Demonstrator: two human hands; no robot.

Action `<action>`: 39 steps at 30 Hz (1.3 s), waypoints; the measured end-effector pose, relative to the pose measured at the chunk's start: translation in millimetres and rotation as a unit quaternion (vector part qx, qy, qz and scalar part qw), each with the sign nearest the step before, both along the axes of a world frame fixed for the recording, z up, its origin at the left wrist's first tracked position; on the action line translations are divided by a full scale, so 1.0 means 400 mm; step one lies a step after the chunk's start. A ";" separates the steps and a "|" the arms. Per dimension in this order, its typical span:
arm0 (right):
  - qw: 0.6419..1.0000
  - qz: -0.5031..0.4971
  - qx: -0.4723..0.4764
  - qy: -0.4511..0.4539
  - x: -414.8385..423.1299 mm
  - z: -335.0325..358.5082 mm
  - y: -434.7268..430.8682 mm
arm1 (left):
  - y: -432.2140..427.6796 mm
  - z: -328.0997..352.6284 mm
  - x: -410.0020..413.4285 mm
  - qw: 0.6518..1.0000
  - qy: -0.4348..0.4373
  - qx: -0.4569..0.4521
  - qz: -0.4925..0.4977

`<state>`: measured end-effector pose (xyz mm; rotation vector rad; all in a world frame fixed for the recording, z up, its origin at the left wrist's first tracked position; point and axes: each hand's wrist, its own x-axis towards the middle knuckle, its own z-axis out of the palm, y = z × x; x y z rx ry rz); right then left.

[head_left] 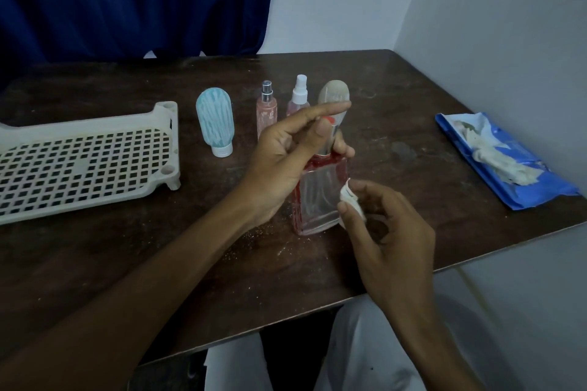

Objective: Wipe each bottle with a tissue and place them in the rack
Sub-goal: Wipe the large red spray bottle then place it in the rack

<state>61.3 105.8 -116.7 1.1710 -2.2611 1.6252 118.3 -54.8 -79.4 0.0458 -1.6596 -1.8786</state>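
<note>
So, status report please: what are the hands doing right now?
Left hand grips the red-edged clear bottle by its top. Right hand pinches the tissue at its side. Other bottles stand beside the rack, nothing blocking.

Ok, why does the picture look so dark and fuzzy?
Head view: the light is dim, so the table and curtain go dark; everything looks soft, even the bottle in the left hand and the tissue in the right hand; the wide lens bends the table's edges.
</note>
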 end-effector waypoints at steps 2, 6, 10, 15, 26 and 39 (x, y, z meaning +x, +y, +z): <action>1.000 0.005 -0.006 -0.030 0.003 -0.003 0.010 | 0.001 0.003 0.002 0.998 0.002 -0.062 -0.001; 0.997 0.008 -0.024 -0.077 0.005 -0.005 0.030 | 0.003 0.005 0.012 0.987 0.014 -0.160 0.005; 0.991 0.005 -0.051 -0.122 0.005 0.003 0.041 | 0.021 0.002 0.023 0.976 0.029 -0.212 0.034; 0.988 0.011 -0.066 -0.140 -0.002 0.014 0.042 | 0.054 -0.011 0.030 0.961 0.064 -0.242 0.114; 0.987 0.034 -0.050 -0.150 -0.027 0.010 0.023 | 0.082 -0.020 0.036 0.897 0.052 -0.358 0.253; 0.991 0.079 -0.038 -0.100 -0.031 0.021 0.017 | 0.297 -0.092 0.046 0.877 -0.117 -0.195 0.423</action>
